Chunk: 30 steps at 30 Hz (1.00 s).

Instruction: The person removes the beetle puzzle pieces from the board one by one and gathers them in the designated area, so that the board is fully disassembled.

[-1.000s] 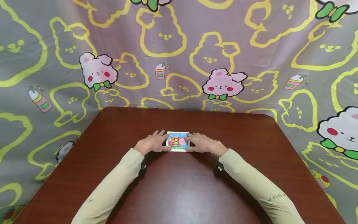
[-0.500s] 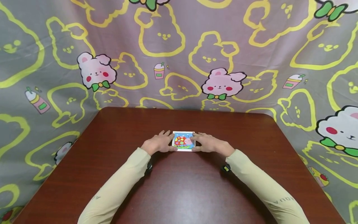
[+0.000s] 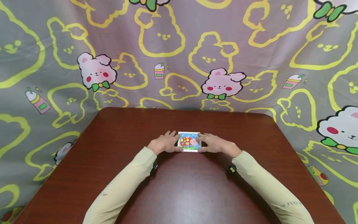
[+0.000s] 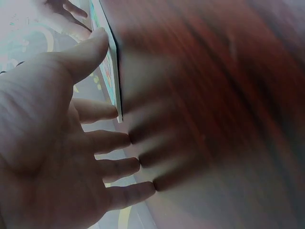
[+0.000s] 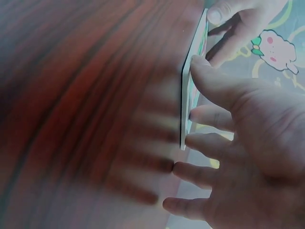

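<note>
A small flat board (image 3: 189,142) with a white border and a ladybug picture lies face up on the brown table. At its left side is my left hand (image 3: 165,143), thumb on the near corner and index fingertip at the edge. My right hand (image 3: 216,144) mirrors this on the right, with some fingertips over the picture. In the left wrist view, the other fingers (image 4: 126,193) spread out straight with tips on the tabletop. The right wrist view shows the board's thin pale edge (image 5: 186,98) low against the table, with the right thumb (image 5: 202,76) on it.
The wooden table (image 3: 181,193) has rounded far corners. A grey curtain (image 3: 179,40) printed with yellow outlines and cartoon rabbits hangs right behind its far edge and along both sides. Dark wrist devices (image 3: 232,168) sit below the sleeves.
Both hands and the board between them have slid to the right across the table, more in the first half second than since. The grip posture stays the same.
</note>
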Each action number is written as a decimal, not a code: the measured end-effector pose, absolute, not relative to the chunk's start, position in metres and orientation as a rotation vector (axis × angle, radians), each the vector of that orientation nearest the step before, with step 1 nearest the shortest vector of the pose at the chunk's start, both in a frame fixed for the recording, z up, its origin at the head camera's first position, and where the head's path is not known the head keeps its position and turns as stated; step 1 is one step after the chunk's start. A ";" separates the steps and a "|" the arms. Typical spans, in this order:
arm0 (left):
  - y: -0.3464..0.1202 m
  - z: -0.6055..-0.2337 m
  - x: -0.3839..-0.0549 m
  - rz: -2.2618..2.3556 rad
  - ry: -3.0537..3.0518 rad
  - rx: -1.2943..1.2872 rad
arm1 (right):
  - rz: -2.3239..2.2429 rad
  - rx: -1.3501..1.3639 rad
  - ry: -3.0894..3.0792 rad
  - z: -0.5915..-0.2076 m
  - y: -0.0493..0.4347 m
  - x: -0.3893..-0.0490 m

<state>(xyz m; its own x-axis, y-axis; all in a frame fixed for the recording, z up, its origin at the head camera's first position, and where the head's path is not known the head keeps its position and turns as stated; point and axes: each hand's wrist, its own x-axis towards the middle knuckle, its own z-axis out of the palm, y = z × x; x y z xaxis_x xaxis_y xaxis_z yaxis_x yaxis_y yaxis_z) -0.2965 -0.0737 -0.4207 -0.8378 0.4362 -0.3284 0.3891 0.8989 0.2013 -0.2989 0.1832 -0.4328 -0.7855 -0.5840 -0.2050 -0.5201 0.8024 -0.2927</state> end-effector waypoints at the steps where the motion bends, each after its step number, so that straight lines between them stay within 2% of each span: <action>1: -0.073 -0.421 -0.296 0.182 2.695 0.610 | -0.324 -0.839 2.704 -0.432 0.185 -0.298; 15: -0.064 -0.422 -0.297 0.189 2.692 0.648 | -0.318 -0.817 2.692 -0.428 0.194 -0.299; 30: -0.063 -0.424 -0.298 0.185 2.684 0.639 | -0.382 -0.780 2.809 -0.421 0.181 -0.310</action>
